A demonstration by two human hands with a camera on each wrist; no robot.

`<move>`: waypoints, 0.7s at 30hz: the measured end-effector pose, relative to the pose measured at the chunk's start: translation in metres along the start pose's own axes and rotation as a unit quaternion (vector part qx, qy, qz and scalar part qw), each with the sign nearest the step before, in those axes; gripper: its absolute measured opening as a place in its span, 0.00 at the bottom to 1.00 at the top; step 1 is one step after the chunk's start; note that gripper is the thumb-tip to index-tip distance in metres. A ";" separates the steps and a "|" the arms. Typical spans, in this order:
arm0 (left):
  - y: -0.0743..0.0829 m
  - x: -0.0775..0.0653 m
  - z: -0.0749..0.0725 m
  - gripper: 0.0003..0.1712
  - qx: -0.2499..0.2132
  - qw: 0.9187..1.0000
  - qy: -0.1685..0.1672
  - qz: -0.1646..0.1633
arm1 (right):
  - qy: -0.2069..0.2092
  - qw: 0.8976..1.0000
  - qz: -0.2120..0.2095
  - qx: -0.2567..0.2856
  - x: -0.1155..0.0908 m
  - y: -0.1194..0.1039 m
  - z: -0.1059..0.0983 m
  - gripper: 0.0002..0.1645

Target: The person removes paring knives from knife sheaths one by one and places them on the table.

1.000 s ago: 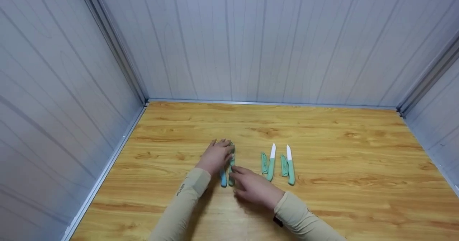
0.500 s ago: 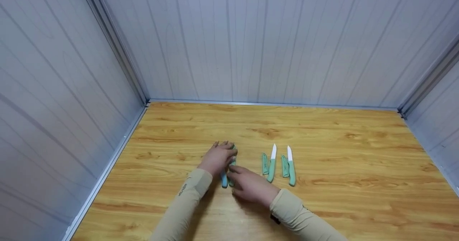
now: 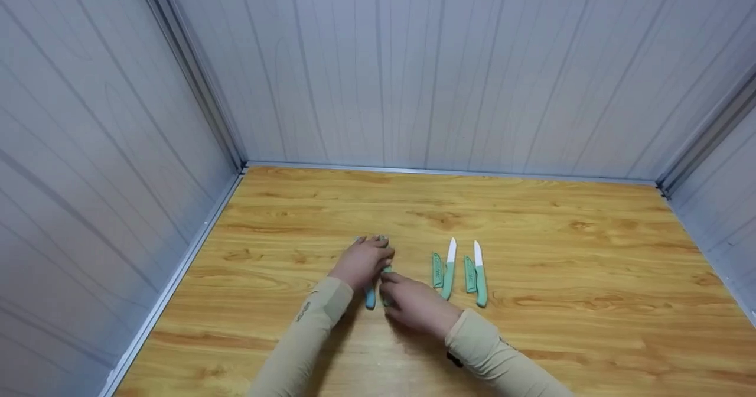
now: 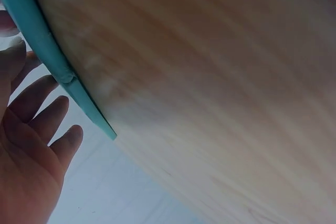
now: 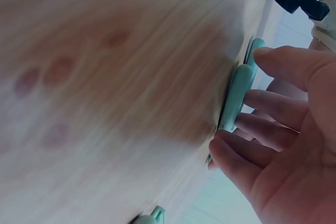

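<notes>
Two sheathed knives lie side by side in front of me in the head view. My left hand [image 3: 361,262] is over their upper ends, its fingertips touching the green knife. The blue knife [image 3: 370,298] shows mostly its handle below that hand. In the left wrist view a teal knife [image 4: 50,56] runs beside my spread left fingers [image 4: 42,106]. My right hand [image 3: 418,303] touches the green knife's handle from the right. Fairly straight right fingers [image 5: 275,103] rest against the green handle [image 5: 237,97] in the right wrist view. Both hands hide much of the two knives.
To the right lie two unsheathed green-handled knives [image 3: 449,273] [image 3: 479,279] with white blades pointing away. A green sheath [image 3: 437,270] and another green sheath [image 3: 470,275] lie at their left sides. Pale panel walls [image 3: 413,78] stand behind and beside the wooden table [image 3: 561,220].
The green knife under my hands has shifted slightly right, away from the blue one. My left fingers have moved a little right with it. The unsheathed knives have stayed put.
</notes>
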State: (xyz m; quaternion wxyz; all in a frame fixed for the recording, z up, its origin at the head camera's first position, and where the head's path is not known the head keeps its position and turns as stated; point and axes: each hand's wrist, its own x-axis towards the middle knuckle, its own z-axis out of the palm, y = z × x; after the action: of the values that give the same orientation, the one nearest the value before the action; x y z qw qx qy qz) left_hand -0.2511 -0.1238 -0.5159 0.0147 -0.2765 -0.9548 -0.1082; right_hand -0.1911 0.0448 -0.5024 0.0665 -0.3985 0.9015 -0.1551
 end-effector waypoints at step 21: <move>0.006 -0.002 -0.001 0.08 -0.001 0.999 0.021 0.029 | 0.061 0.997 -0.027 -0.049 0.004 -0.005 0.008 0.16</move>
State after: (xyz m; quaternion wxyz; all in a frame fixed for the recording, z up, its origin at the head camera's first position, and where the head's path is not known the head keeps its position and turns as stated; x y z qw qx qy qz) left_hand -0.2466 -0.1198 -0.5139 0.0375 -0.3022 -0.9456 -0.1140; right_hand -0.1888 0.0369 -0.5086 -0.0128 -0.4153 0.8993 -0.1364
